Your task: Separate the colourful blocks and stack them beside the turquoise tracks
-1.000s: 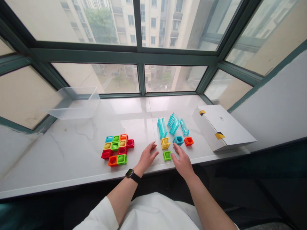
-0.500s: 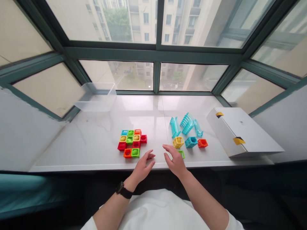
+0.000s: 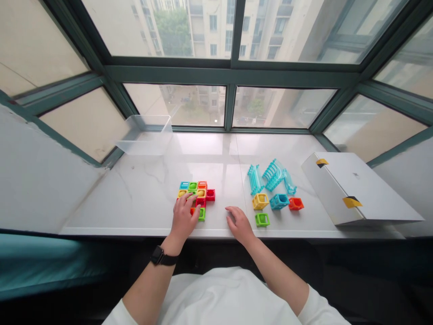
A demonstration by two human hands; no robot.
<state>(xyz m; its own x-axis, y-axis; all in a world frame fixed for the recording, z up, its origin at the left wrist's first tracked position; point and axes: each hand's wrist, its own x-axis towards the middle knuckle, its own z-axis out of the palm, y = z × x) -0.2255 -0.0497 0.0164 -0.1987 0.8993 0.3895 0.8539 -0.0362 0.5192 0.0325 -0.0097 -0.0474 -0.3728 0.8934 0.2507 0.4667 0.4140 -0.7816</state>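
Note:
My left hand [image 3: 184, 216] lies over the front of a cluster of coloured hollow plastic cubes [image 3: 198, 189], with its fingers on the yellow and red cubes. It hides part of an orange cube [image 3: 192, 211] and stands beside a green cube [image 3: 202, 215]. Whether it grips anything, I cannot tell. My right hand [image 3: 240, 224] rests on the marble sill with its fingers loosely apart, holding nothing. Nearest to it is a green square block [image 3: 262, 220]. Behind that block are a yellow cube [image 3: 260, 201], a teal cube [image 3: 279, 201], a red-orange cube [image 3: 296, 203] and several transparent teal chute pieces [image 3: 274, 175].
A transparent plastic tub [image 3: 145, 135] stands at the back left of the white marble sill [image 3: 135, 203]. A white cardboard box [image 3: 352, 189] with yellow tape lies at the right. Dark window frames run behind the sill, and its front edge lies close to my wrists.
The view has swung and levelled. My left hand has moved from beside the cube cluster onto it. My right hand has drawn back, uncovering the green block.

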